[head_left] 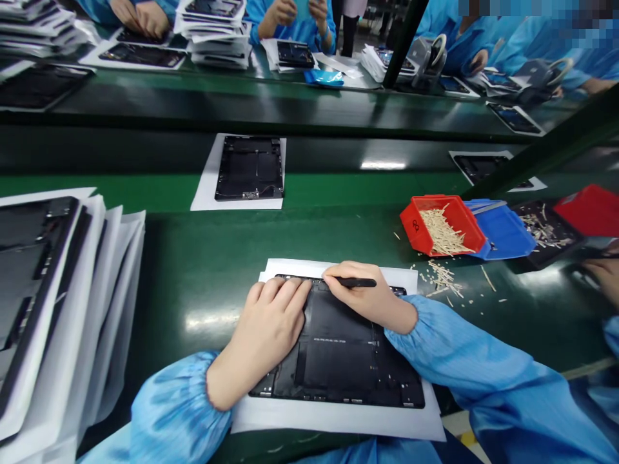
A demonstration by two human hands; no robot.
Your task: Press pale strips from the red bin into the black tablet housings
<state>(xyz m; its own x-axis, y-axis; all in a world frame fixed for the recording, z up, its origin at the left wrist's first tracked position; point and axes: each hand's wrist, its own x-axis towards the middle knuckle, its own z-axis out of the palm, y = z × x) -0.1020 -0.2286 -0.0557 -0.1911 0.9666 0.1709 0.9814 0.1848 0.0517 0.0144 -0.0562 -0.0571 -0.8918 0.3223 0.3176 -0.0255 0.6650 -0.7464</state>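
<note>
A black open tablet chassis [338, 357] lies on a white sheet [338, 422] on the green bench in front of me. My left hand [268, 322] rests flat on its upper left part, fingers together and stretched out. My right hand [360, 296] is closed around a thin black tool [356, 282], held sideways over the chassis's top edge. Both arms wear blue sleeves.
A stack of chassis on white sheets [53, 303] stands at the left. A red bin of small sticks [441, 225], a blue bin [503, 229] and scattered sticks [442, 277] lie at the right. Another chassis [250, 167] sits on the belt; other people work beyond.
</note>
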